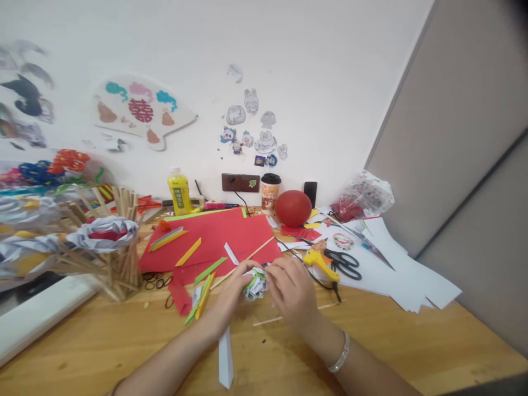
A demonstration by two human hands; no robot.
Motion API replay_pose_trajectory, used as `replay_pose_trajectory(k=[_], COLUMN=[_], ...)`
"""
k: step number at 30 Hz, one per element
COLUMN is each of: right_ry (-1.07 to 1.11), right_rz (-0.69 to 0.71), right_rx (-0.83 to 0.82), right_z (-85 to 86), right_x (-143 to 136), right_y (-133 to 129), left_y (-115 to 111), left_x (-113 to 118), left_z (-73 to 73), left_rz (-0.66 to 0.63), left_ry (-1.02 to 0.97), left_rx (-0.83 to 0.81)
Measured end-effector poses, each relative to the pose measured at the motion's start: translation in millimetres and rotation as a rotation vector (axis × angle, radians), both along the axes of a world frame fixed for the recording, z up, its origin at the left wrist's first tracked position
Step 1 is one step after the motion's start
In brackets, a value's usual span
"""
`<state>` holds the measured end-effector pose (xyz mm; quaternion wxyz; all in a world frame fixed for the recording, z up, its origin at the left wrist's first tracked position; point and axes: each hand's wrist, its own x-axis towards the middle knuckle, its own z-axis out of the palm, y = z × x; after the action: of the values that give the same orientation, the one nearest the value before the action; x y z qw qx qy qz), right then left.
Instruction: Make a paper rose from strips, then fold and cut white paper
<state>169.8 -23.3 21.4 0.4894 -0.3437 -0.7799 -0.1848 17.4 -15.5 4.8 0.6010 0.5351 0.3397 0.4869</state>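
Between my two hands is a small rosette of folded white and green paper (254, 285). My left hand (228, 291) is wrapped round its left side, and a white paper strip (225, 357) hangs down below that hand. The fingers of my right hand (291, 287) are bent together against the rosette's right edge; a silver bracelet is on that wrist. Just behind the hands, folded yellow, green and white strips (201, 297) lie on the table and on red paper (214, 236).
A yellow glue gun (322, 265) and black scissors (344, 263) lie at the right, near white paper sheets (396, 269). Behind stand a red balloon (293, 208), a cup (270, 193) and a yellow bottle (179, 192). Wooden sticks with paper flowers (103, 234) stand at the left.
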Motion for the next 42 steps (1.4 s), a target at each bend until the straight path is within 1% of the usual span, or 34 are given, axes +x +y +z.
replay_pose_trajectory(k=[3,7,9,11,14,17,21,25,29,32,35,39,42], right_ry=[0.034,0.085,0.073,0.009,-0.096,-0.133,-0.079,-0.089,-0.085,-0.070,-0.038,-0.049,-0.063], right_rz=[0.090,0.152,0.161,0.139,0.057,0.002,0.001,0.020,0.017,0.056,0.102,0.067,0.019], right_rx=[-0.069,-0.225,-0.246,-0.206,-0.098,-0.017,-0.051,-0.091,-0.075,-0.106,-0.156,-0.118,-0.073], right_z=[-2.2,-3.3,-2.7,-1.7,-0.4,0.0,-0.2,-1.5,-2.9,-3.3,-3.1,-2.7,-2.3], right_x=[2,3,3,3,3,3,2,1,-1,-1,0,1,0], right_y=[-1,1,3,4,5,5,4,4,3,2,3,5,4], left_y=[2,4,4,3,1,0,-1,-3,-4,-3,-4,-7,-7], left_x=[1,0,-1,-1,-1,0,1,1,1,0,1,2,2], left_z=[-0.3,-0.3,1.0,3.2,5.8,5.4,5.2,9.4,10.5,9.9,12.6,17.5,16.0], left_rz=[0.003,0.043,0.057,0.059,0.071,0.097,0.113,0.113,0.118,0.123,0.131,0.119,0.121], left_ry=[-0.037,0.028,0.072,0.122,0.182,0.204,0.228,0.272,0.278,0.286,0.287,0.278,0.285], left_rx=[-0.026,0.014,0.030,0.031,0.026,0.039,0.075,0.089,0.078,0.092,0.095,0.068,0.076])
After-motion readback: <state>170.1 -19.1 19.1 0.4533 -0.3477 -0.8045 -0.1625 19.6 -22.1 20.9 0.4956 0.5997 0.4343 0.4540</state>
